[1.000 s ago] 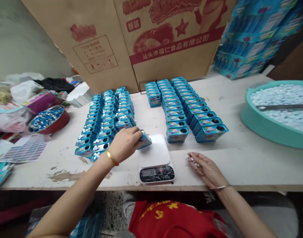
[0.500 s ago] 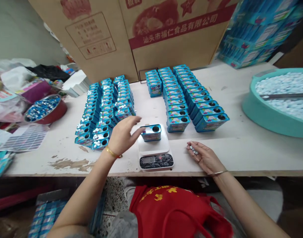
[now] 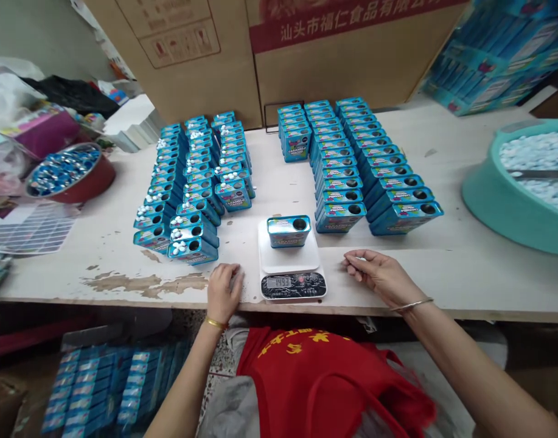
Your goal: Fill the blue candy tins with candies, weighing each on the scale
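A blue tin [image 3: 288, 231] with a round hole in its top stands on a small white kitchen scale [image 3: 291, 267] whose display is lit. My left hand [image 3: 224, 292] rests on the table just left of the scale, fingers curled loosely, holding nothing visible. My right hand [image 3: 379, 277] lies to the right of the scale, fingers pinched around small white candies. Rows of filled tins [image 3: 191, 182] with white candies on top stand left of the scale. Rows of open tins [image 3: 361, 164] stand to its right.
A teal basin [image 3: 511, 201] of white-blue candies sits at the right. A red bowl [image 3: 69, 179] of blue pieces, sticker sheets [image 3: 32, 228] and bags lie at the left. Cardboard boxes [image 3: 260, 55] stand behind. More blue packs [image 3: 105, 383] lie under the table.
My left hand set the tin on the scale, let go and drew back to the table's front edge. The right hand stayed in place with its candies.
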The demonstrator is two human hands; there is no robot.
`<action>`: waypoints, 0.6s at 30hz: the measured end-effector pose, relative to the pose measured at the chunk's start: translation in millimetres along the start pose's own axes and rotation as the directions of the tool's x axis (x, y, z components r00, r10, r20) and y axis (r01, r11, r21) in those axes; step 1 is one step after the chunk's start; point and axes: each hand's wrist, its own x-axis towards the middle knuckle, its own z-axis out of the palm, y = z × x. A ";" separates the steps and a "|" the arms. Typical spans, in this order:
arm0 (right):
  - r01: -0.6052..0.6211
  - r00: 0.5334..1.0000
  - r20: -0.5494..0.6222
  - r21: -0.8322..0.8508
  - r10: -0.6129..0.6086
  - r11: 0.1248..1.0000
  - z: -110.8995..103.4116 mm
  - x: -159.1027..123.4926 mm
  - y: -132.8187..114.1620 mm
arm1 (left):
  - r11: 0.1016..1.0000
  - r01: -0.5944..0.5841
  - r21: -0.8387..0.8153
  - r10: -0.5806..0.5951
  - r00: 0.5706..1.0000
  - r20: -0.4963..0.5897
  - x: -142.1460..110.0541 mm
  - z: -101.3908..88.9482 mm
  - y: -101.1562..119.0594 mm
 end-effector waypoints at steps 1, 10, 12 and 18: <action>0.037 0.999 0.015 -0.051 -0.037 0.998 5.0 -3.1 -9.2 | 1.000 -0.003 0.019 0.003 1.000 -0.006 -0.2 1.1 0.3; 0.496 0.864 0.352 -0.476 -0.360 0.726 73.8 -11.0 -105.2 | 0.999 -0.030 0.036 0.030 0.999 -0.015 1.0 1.7 -2.5; 0.581 0.814 0.424 -0.589 -0.396 0.562 84.4 -5.8 -113.6 | 0.999 -0.036 0.032 0.036 0.999 -0.025 0.8 2.0 -3.4; 0.613 0.774 0.561 -0.780 -0.293 0.128 100.2 2.2 -123.7 | 0.999 -0.039 0.034 0.040 0.999 -0.035 -0.4 2.6 -5.7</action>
